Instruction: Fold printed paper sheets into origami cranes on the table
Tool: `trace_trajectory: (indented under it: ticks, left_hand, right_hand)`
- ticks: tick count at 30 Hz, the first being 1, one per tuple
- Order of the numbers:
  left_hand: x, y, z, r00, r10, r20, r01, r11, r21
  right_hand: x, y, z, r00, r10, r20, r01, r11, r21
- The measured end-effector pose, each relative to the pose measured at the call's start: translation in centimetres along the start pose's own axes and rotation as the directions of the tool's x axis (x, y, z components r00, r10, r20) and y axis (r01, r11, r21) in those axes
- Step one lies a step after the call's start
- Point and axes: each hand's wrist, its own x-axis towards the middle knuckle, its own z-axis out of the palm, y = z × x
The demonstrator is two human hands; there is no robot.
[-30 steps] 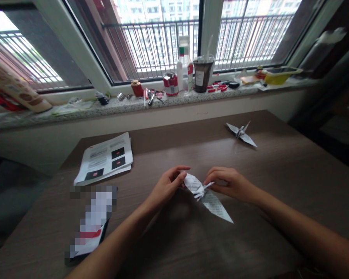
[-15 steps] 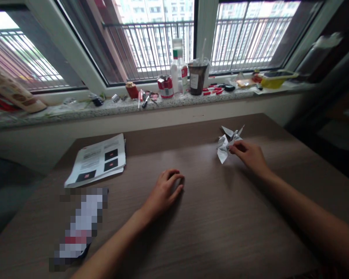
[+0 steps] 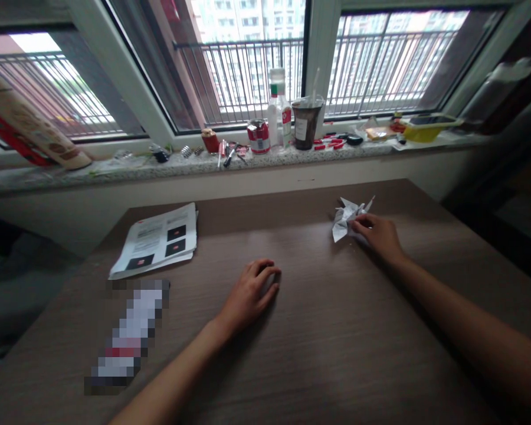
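Observation:
My right hand (image 3: 378, 236) is at the far right part of the brown table (image 3: 310, 342), thumb and forefinger pinched on a white origami paper crane (image 3: 341, 225). More folded paper with pointed tips sits just behind it; whether this is a second crane I cannot tell. The fingertips partly cover the paper. My left hand (image 3: 252, 289) rests on the table near the middle, fingers loosely curved and thumb apart, with nothing in it.
A stack of printed sheets (image 3: 159, 239) lies at the table's back left, and a pixelated long object (image 3: 133, 330) lies nearer. On the windowsill (image 3: 230, 171) stand a red can (image 3: 259, 137), clear bottles (image 3: 275, 118), a dark cup with a straw (image 3: 306, 127) and a yellow container (image 3: 427, 131).
The paper crane in my right hand has come down slightly, closer to the tabletop. My left hand keeps its pose. The whole view has shifted a little.

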Motion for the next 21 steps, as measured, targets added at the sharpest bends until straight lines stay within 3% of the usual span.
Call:
trace_trajectory:
  ticks: [7, 14, 18, 21]
  left_hand:
    - [-0.2, -0.1, 0.1, 1.000, 0.007, -0.004, -0.007, 1.000, 0.006]
    - [-0.7, -0.5, -0.1, 0.999, 0.017, 0.028, -0.017, 1.000, -0.015]
    - [-1.3, -0.6, -0.5, 0.997, 0.013, 0.075, -0.011, 1.000, -0.019]
    - [-1.7, -0.4, -0.7, 0.997, 0.008, 0.081, -0.007, 1.000, -0.014]
  right_hand:
    - [-0.6, -0.8, -0.4, 1.000, 0.031, 0.001, -0.031, 0.999, 0.013]
    - [-4.2, -3.1, -2.0, 0.990, 0.141, -0.002, -0.139, 0.979, 0.152]
    - [-7.0, -6.5, -2.0, 0.993, 0.028, 0.115, -0.045, 0.988, 0.145]
    - [-8.8, -9.5, -1.3, 0.943, -0.177, 0.282, 0.131, 0.976, 0.174]
